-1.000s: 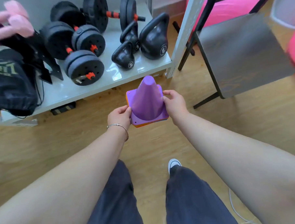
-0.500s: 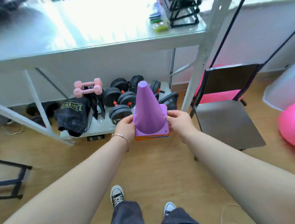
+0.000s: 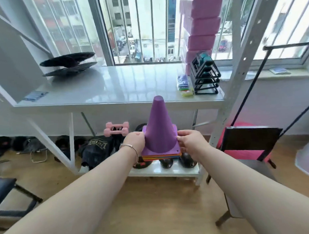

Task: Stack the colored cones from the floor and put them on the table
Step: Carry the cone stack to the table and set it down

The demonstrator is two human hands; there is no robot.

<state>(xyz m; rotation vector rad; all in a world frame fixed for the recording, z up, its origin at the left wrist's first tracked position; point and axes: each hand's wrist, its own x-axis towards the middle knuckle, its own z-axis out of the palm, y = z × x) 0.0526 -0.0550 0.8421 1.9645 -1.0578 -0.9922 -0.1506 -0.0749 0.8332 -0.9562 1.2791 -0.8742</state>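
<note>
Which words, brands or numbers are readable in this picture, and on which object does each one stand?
Nothing reads with certainty.
Black bag under the table: large pale letters, upside down and blurred, not readable.
Kettlebell on the low shelf: a white round mark, perhaps a single digit, too blurred to tell.
Packets on the table: printing too small to read.
Cone stack: no text.

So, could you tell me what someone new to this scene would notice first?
The purple-topped stack of cones at centre, held upright at its base between the left hand and right hand, in front of the white table. Next, the tall pile of pink blocks at the table's right rear, against the window.
</note>
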